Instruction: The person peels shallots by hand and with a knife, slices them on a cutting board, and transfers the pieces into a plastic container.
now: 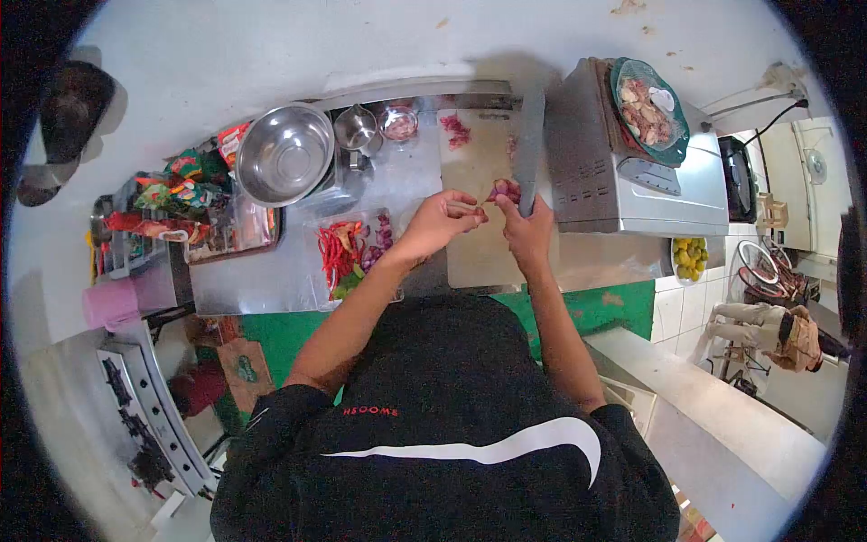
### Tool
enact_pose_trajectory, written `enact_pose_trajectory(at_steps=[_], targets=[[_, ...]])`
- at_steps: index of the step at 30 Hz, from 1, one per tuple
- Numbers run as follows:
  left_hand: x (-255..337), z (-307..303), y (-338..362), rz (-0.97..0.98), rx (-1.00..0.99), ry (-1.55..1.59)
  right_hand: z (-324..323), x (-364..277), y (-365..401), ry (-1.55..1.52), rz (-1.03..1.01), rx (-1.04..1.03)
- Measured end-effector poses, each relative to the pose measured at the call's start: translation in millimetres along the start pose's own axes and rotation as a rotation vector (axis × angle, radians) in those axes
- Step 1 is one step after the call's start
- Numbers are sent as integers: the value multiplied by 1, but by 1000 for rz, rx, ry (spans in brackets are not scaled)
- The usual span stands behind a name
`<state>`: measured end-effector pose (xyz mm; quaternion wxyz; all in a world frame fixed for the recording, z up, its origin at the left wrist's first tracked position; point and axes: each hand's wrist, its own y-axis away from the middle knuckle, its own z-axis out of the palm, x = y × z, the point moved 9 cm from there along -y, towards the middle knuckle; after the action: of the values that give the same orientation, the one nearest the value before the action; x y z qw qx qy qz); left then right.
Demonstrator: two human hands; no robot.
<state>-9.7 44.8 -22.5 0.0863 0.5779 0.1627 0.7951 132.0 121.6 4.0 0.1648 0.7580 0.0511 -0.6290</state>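
Head view: the work in hand appears to be peeling or trimming a small purple shallot (498, 191) above the near-middle part of a pale cutting board (474, 257) on the metal counter (405, 172).

The right hand (531, 230) is closed around the handle of a large knife (532, 144), its broad blade directed to the far side along the board's right edge. The shallot is at the thumb and fingertips of this same hand. The left hand (433, 226) is just beside it, fingers bent and thumb drawn in close to them; whether it grips a scrap of skin cannot be told.

Reddish cut pieces (457, 132) lie at the board's far left. To the left, a clear tray holds red chillies (338, 253) and more purple shallots (379, 238). Beyond it are a large steel bowl (284, 155), a metal cup (358, 129) and a small bowl of pieces (398, 123). A metal appliance (582, 172) is at the right.

Handling at this point calls for a steady pinch on the shallot, with the left fingertips clear of the cutting edge.
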Motion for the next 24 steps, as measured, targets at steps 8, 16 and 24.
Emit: enact_pose_trajectory(at_steps=[8,16,24], targets=[[-18,-8,2,-28,-18,-105,-1,33,-25,119,-13,-17],[-77,-20,-6,21,107,-315,8,64,-59,497,-255,-98],[-113,-6,-20,12,218,-538,3,88,-65,565,-306,-107]])
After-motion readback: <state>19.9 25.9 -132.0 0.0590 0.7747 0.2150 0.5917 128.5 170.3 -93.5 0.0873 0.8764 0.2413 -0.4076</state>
